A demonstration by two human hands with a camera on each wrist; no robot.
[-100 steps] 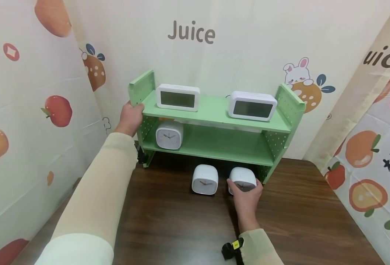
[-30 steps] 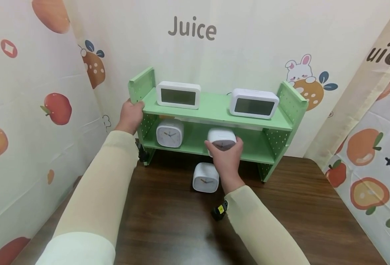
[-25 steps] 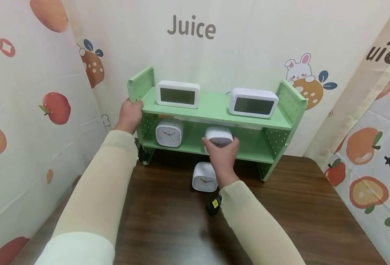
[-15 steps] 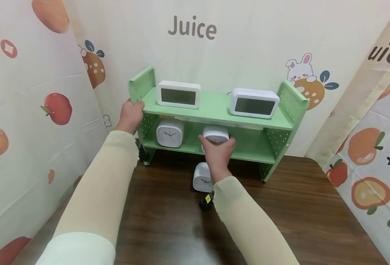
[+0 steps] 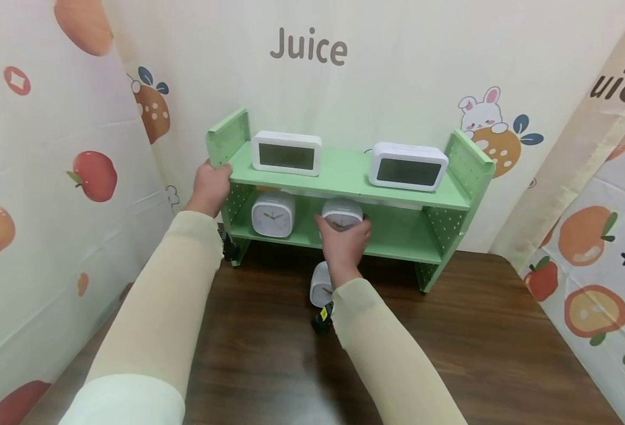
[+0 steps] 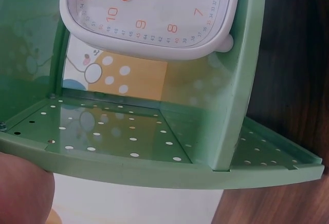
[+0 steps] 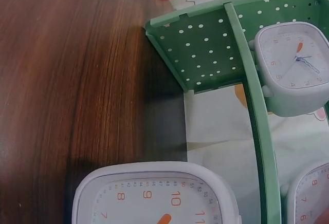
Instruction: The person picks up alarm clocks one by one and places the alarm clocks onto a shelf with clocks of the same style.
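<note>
My right hand (image 5: 343,245) pinches a white alarm clock (image 5: 342,209) from both sides, at the middle tier of the green shelf (image 5: 397,239). In the right wrist view only an edge of this clock (image 7: 303,198) shows. My left hand (image 5: 211,188) grips the shelf's left side panel; part of that hand (image 6: 23,193) enters the left wrist view. Another white alarm clock (image 5: 272,216) stands on the left of the same tier, its dial (image 6: 154,13) close in the left wrist view. A third alarm clock (image 5: 320,285) sits on the table, partly behind my right wrist.
Two white digital clocks (image 5: 287,153) stand on the top tier, one at the left, the other digital clock (image 5: 409,167) at the right. The shelf stands on a brown wooden table (image 5: 270,354). Fruit-printed curtains (image 5: 397,71) close off the back and sides.
My right hand has lifted the alarm clock from the table to the middle tier, then moved it left towards the other clock there. My left hand stays on the side panel.
</note>
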